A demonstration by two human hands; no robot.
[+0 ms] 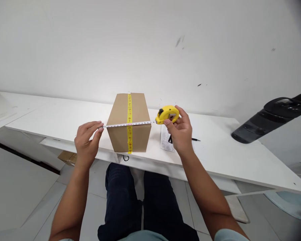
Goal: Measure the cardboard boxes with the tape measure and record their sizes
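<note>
Tabletop (215, 147): white, smooth, long.
Box (116, 110): brown cardboard sealed with a yellow strip (129, 107), near the tabletop's front edge, between both hands.
Right hand (180, 132): fingers clenched round the yellow tape measure case (167, 114), just right of the box.
Left hand (86, 140): fingers pinching the blade end, just left of the box.
Blade (115, 126): thin, white, stretched left to right along the box's top front edge.

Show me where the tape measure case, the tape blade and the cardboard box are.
tape measure case (167, 114): head view, yellow body.
tape blade (137, 123): head view, middle of the drawn-out stretch.
cardboard box (117, 139): head view, front face, left half.
</note>
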